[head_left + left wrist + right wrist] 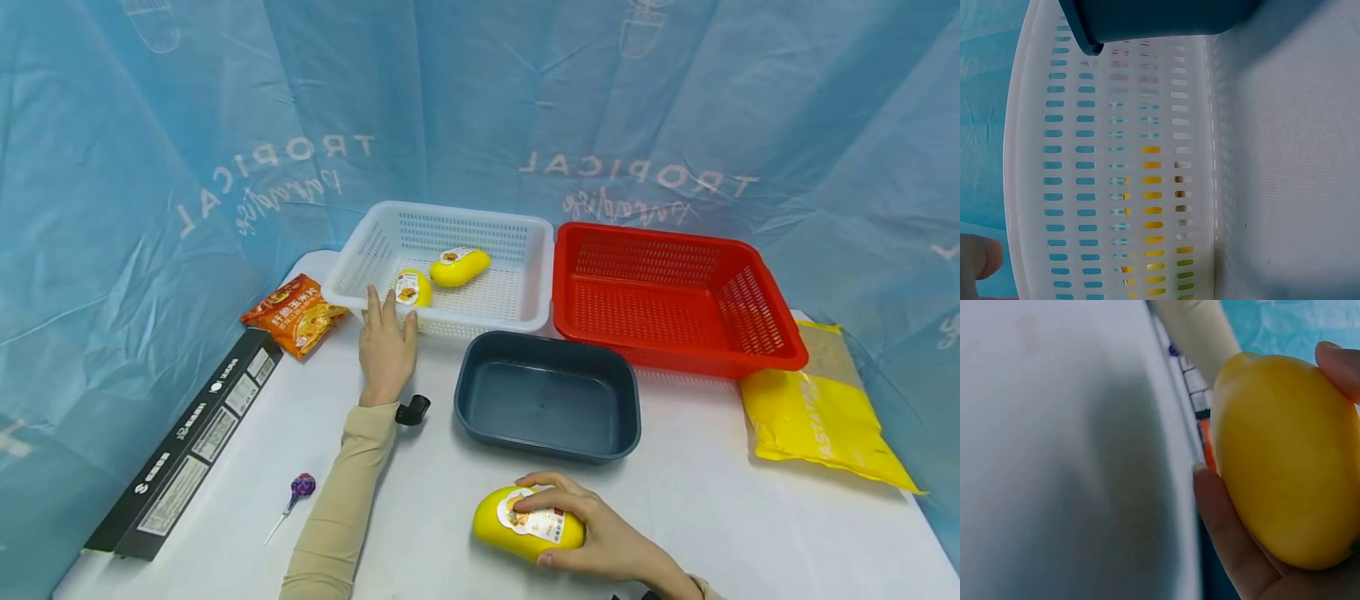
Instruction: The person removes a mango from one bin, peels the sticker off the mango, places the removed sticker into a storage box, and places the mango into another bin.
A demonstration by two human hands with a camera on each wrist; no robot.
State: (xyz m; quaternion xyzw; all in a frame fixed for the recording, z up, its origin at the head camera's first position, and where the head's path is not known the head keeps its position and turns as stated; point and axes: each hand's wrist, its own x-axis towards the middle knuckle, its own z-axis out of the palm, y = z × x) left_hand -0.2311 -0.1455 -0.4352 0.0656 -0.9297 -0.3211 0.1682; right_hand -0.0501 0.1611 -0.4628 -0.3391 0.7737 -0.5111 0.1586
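Observation:
My right hand [603, 533] grips a yellow mango [498, 521] with a white printed label, low over the near part of the table. In the right wrist view, thumb and fingers curl round the smooth yellow mango [1288, 462]. My left hand [386, 354] lies at the front left of the white basket [531, 325], its fingers extended at the rim. Inside that basket are two more labelled mangoes, one [414, 288] near the left fingertips and another [465, 268] behind it. Yellow shows through the slots of the basket's wall [1100, 187] in the left wrist view.
A dark blue bin [547, 450] stands mid-table, with a red basket [780, 358] behind it at right. Beyond lies a yellow bag [832, 417]. At left are an orange snack packet [296, 315], a long black box [195, 442] and a lollipop [302, 486].

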